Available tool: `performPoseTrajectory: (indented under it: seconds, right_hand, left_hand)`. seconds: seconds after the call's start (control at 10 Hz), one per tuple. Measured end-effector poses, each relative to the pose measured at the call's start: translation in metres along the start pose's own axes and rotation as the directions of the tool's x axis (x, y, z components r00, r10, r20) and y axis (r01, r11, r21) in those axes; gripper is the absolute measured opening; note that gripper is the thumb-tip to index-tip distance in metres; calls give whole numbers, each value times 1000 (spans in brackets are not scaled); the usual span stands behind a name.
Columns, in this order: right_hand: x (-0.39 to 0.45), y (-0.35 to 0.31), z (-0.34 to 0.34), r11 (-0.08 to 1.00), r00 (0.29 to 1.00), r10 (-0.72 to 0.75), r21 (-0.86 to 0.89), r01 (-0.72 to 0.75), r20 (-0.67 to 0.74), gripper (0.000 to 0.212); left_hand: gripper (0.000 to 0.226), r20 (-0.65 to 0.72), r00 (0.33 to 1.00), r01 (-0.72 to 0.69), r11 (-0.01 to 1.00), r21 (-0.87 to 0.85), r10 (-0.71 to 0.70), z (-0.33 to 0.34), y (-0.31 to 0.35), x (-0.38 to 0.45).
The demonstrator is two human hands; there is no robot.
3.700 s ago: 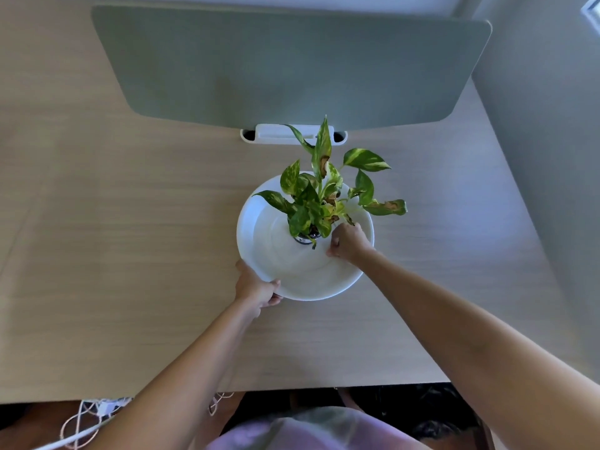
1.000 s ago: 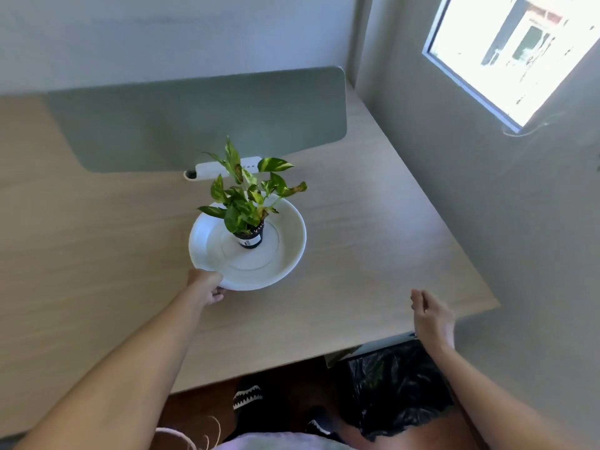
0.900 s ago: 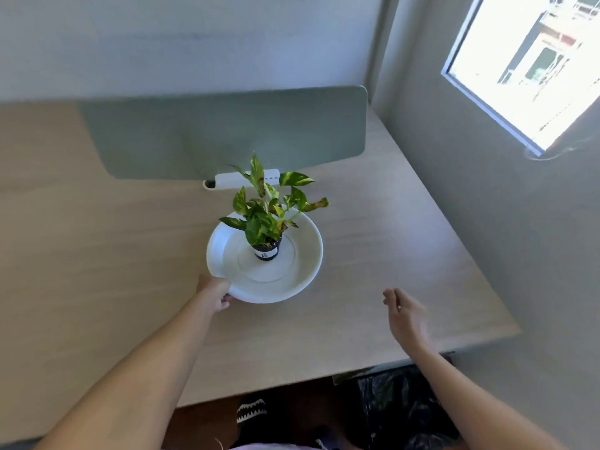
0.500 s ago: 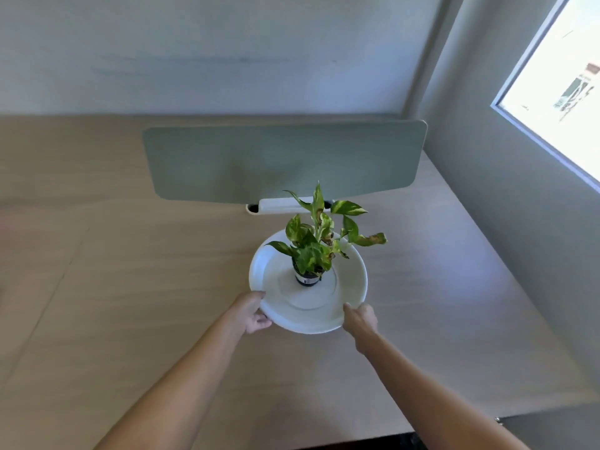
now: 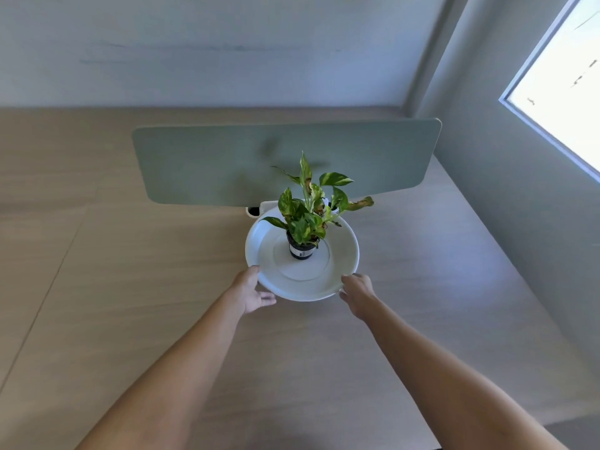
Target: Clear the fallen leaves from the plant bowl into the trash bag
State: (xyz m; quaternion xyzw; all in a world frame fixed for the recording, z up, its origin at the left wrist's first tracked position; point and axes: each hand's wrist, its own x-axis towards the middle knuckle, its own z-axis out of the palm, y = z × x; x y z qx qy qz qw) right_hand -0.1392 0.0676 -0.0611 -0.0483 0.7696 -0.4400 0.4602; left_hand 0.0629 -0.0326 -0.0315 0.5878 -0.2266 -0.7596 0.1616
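Note:
A white plant bowl sits on the wooden desk. In its middle stands a small black pot with a green and yellow leafy plant; some of its leaves have brown patches. I see no loose leaves on the bowl's white floor. My left hand grips the bowl's near-left rim. My right hand holds the near-right rim. The trash bag is out of view.
A grey-green divider panel stands upright right behind the bowl, on a white clamp. The desk ends at a wall on the right, with a bright window above. The desk's near right corner is at the lower right.
My right hand came up from the trash bag at the desk's right edge and took hold of the bowl's right rim. My view swung left and up, losing the bag.

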Motion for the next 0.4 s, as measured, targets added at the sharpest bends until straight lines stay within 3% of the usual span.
performPoseTrajectory:
  seconds: [0.1,0.2,0.3,0.4]
  right_hand:
    - [-2,-4,-6,999,998,0,-41,2,58,22]
    - [-6,-4,-21,977,993,-76,-195,92,85,26]
    - [-38,-22,-50,952,967,-250,-167,255,56,25]
    - [-95,-43,-89,887,891,-452,-79,454,48,13]
  left_hand:
    - [55,17,999,-35,999,-32,35,4,2,-6]
    - [57,-52,994,-98,995,6,98,8,-5,-19]
    - [55,-154,961,-210,968,140,231,10,-30,-38]
    - [46,-204,905,-345,925,159,373,10,-85,-63]
